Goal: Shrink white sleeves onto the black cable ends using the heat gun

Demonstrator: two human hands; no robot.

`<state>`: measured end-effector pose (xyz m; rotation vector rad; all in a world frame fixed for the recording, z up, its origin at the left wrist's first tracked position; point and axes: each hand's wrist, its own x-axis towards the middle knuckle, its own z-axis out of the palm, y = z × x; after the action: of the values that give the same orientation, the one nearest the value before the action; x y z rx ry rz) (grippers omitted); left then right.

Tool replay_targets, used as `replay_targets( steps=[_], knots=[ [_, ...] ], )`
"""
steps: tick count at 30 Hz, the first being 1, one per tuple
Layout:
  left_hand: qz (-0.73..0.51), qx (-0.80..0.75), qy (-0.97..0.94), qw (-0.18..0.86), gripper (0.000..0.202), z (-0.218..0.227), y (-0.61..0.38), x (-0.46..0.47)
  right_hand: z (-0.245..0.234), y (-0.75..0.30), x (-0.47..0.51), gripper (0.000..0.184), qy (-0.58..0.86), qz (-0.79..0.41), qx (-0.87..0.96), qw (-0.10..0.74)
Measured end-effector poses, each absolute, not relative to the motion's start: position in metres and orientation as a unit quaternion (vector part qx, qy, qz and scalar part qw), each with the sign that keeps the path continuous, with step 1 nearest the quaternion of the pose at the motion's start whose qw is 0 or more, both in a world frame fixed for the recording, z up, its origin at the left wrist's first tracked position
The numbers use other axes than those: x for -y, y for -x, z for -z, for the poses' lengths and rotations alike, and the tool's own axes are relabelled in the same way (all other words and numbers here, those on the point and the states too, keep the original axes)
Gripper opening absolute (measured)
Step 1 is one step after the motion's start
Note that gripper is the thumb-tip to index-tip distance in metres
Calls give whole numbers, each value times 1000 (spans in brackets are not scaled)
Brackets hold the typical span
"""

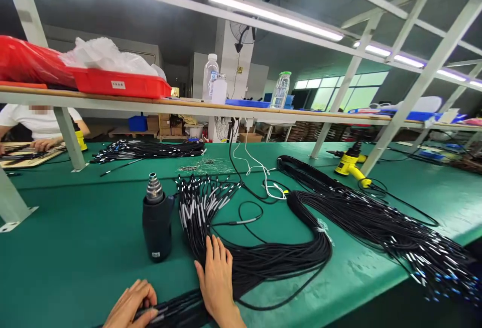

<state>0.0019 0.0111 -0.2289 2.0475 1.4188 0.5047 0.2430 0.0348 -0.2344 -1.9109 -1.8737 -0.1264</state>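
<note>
My left hand (131, 305) sits at the near edge of the green workbench (75, 257), its fingers curled around a black cable bundle (176, 308). My right hand (216, 280) lies flat with fingers apart on a looped bundle of black cables (278, 255), whose silver-tipped ends (199, 207) fan out ahead of it. To the left of those ends stands a black cylindrical heat gun (156, 220) with its metal nozzle up. Another large coil of black cables (384, 227) lies to the right.
A yellow tool (350, 165) stands at the right, and a further cable bundle (146, 149) lies beyond my hands. A shelf (188, 103) on white posts crosses the bench, carrying a red tray (120, 83) and bottles. A co-worker (37, 127) works at the far left.
</note>
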Motion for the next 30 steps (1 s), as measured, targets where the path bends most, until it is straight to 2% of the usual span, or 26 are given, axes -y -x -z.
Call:
replay_targets(
  steps=[8, 22, 30],
  knots=[
    [-239, -560, -758, 233, 24, 231, -14, 12, 223, -244, -30, 57, 695, 11, 686, 217],
    [-246, -573, -755, 204, 22, 231, -15, 16, 227, -238, -42, 60, 706, 67, 682, 179],
    [-296, -572, -748, 162, 27, 261, -5, 16, 229, -241, -40, 62, 691, 63, 694, 191]
  ],
)
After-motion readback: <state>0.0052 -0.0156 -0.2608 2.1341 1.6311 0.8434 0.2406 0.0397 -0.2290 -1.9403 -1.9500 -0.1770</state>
